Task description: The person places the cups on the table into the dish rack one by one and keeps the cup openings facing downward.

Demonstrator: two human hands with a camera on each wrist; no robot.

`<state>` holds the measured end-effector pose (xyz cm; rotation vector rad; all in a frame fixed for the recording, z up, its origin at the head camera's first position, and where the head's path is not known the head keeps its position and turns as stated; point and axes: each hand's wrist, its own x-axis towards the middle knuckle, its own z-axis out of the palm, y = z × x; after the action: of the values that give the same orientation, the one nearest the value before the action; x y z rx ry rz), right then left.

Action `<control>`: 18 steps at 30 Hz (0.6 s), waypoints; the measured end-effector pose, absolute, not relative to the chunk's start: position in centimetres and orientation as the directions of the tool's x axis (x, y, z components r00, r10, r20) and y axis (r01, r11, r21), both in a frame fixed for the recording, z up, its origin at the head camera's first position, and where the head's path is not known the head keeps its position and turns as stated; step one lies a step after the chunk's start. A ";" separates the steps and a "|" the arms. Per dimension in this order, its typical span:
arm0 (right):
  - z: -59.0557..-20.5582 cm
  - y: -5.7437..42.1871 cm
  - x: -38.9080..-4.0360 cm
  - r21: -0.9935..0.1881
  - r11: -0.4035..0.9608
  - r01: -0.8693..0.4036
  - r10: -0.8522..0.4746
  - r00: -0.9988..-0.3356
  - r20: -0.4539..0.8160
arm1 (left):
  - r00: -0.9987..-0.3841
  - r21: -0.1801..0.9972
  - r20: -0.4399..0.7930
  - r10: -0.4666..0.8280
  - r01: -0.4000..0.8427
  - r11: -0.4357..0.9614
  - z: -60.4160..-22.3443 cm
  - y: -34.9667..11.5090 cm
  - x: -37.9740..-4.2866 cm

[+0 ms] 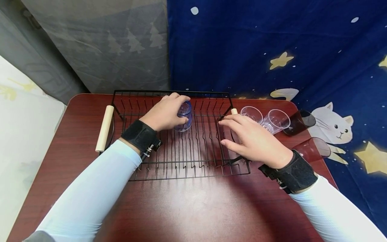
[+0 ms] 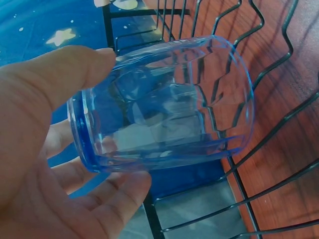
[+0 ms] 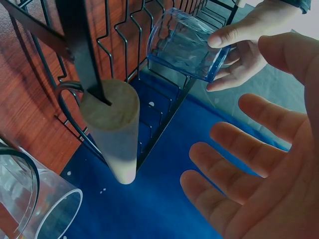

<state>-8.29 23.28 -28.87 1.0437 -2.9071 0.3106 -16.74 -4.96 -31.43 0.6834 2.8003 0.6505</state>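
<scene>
My left hand (image 1: 164, 113) grips a clear blue cup (image 2: 169, 109) by its thick base, with thumb and fingers on opposite sides. The cup is mouth down at the rack's middle, its rim toward the wires; whether the rim touches them I cannot tell. Around it stands a black wire dish rack (image 1: 187, 177). Over the rack's right end, my right hand (image 1: 252, 136) has its fingers spread and holds nothing. In the right wrist view, a wooden handle (image 3: 112, 129) of the rack is beside that hand, apart from its fingers.
Two clear cups (image 1: 276, 120) stand right of the rack, beside a dark cup (image 1: 297, 122) and a reddish cup (image 1: 311, 149) near the table's right edge. Another wooden handle (image 1: 105, 129) is on the rack's left. Curtains (image 1: 226, 50) hang behind the red-brown table (image 1: 181, 211).
</scene>
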 end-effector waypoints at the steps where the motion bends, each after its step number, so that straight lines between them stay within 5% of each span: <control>1: -28.9 23.3 -8.3 -0.174 0.755 -0.633 -0.625 -0.774 0.102 | -0.878 0.457 -0.075 0.473 0.391 0.799 -31.5 -5.0 -16.8; 18: -29.3 23.8 -8.8 -0.198 0.742 -0.641 -0.629 -0.767 0.124 | -0.840 0.382 0.008 0.543 0.504 0.775 -29.7 -3.7 -14.6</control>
<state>-8.79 23.85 -29.29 1.0529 -2.8862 0.3563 -14.62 -3.75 -29.69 0.8466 2.8625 0.5717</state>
